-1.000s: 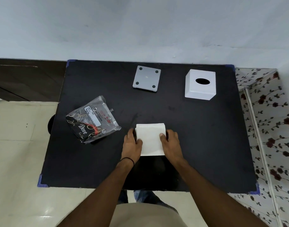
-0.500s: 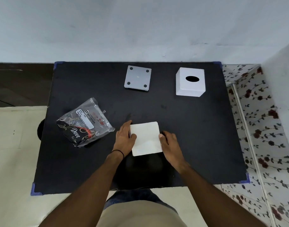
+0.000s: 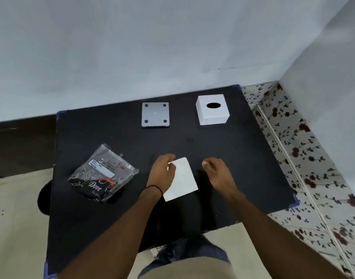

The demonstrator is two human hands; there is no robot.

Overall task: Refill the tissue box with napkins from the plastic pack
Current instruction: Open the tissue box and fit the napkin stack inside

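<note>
- A black table (image 3: 243,168) stands against a pale wall. It has blue tape on its corners.
- The stack of white napkins (image 3: 182,180) is close to the middle of the table, a bit toward the near edge. It is turned a little, so its sides do not line up with the table edges. I cannot tell if it lies flat or is lifted a bit.
- The left hand (image 3: 162,172) holds the stack at its far left corner. The thumb is on top and the fingers curl round the edge. A thin black band (image 3: 154,188) is on that wrist.
- The right hand (image 3: 217,172) is just beside the stack, on its right side, and does not touch it. Its fingers are loosely bent with nothing in them.
- The white tissue box (image 3: 212,115) sits near the far right corner. The dark oval hole faces up.
- A grey square plate (image 3: 155,115) with four dark dots lies by the far edge, left of the box and apart from it.
- The plastic pack (image 3: 103,176) lies near the left edge. It is crinkly, clear and black, with the word "Dove" on it.
</note>
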